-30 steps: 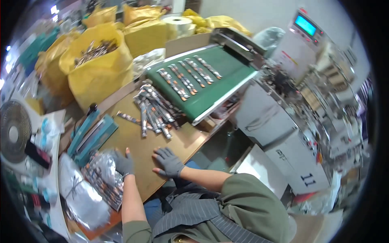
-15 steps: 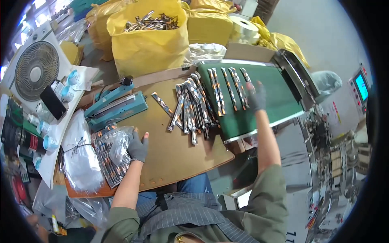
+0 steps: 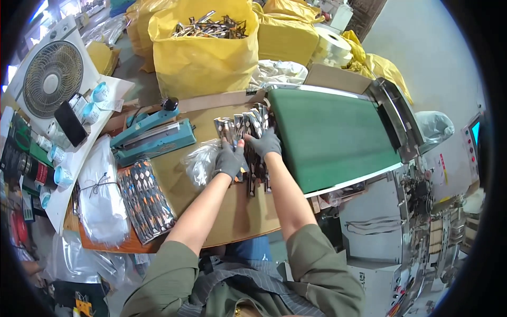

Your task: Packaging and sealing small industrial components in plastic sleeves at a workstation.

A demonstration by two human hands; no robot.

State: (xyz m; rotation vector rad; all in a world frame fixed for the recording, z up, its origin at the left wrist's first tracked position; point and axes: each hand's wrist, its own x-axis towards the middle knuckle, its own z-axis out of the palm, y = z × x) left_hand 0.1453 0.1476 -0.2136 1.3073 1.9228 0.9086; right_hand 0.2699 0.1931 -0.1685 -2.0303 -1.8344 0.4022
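Observation:
On the brown tabletop [image 3: 206, 227] lies a pile of slim, dark patterned stick packets [image 3: 256, 182]. My left hand [image 3: 230, 159], in a grey glove with bare fingertips, is closed around a few packets at the pile's left side. A crumpled clear plastic bag [image 3: 200, 164] lies against that hand; whether the hand also grips it, I cannot tell. My right hand [image 3: 265, 144], gloved alike, curls round the packets from the right with its thumb toward the left hand. Its other fingertips are partly hidden among the packets.
A green conveyor belt [image 3: 332, 142] borders the table on the right. Left are a teal bag sealer [image 3: 153, 140], a flat packed bundle of packets [image 3: 147, 198] and clear plastic bags [image 3: 103, 195]. Behind stands a yellow sack [image 3: 203, 66] of packets; a fan [image 3: 53, 79] is far left.
My right hand has come left from the belt to the pile, and the packets on the belt are gone. My left hand has moved right from the bundle to the pile; the crumpled bag has moved too.

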